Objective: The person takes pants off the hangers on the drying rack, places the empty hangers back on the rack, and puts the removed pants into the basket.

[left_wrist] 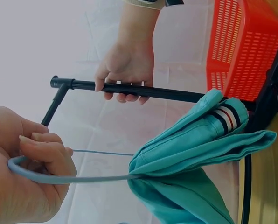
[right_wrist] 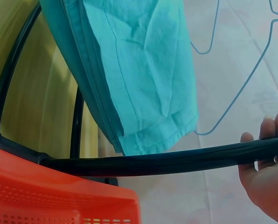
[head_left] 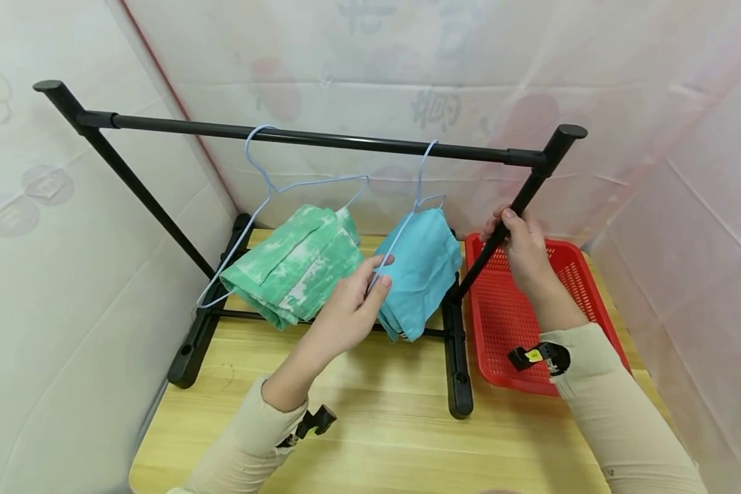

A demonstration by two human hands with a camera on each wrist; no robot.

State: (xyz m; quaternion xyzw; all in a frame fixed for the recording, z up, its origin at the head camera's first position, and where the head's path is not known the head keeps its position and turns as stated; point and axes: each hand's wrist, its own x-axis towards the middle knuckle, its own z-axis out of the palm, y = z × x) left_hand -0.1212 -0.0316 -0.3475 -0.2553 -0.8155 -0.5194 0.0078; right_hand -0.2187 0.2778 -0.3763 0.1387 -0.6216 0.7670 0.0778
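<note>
My left hand [head_left: 346,312] pinches the near corner of a blue wire hanger [head_left: 397,241], whose hook sits over the black rod. Folded over that hanger is a blue cloth garment [head_left: 421,274]; the left wrist view shows a striped tab on the garment [left_wrist: 226,117]. My right hand [head_left: 527,254] grips the right upright [head_left: 488,250] of the black clothes rack, thumb in front and fingers curled behind. To the left, a green-and-white garment [head_left: 302,264] drapes over a second blue hanger [head_left: 274,188], hooked on the same rod [head_left: 346,142].
A red perforated basket [head_left: 509,329] stands right of the rack, under my right forearm. The rack's black feet [head_left: 460,384] rest on a wooden table [head_left: 358,439]. Pale printed sheets [head_left: 370,55] enclose the back and both sides.
</note>
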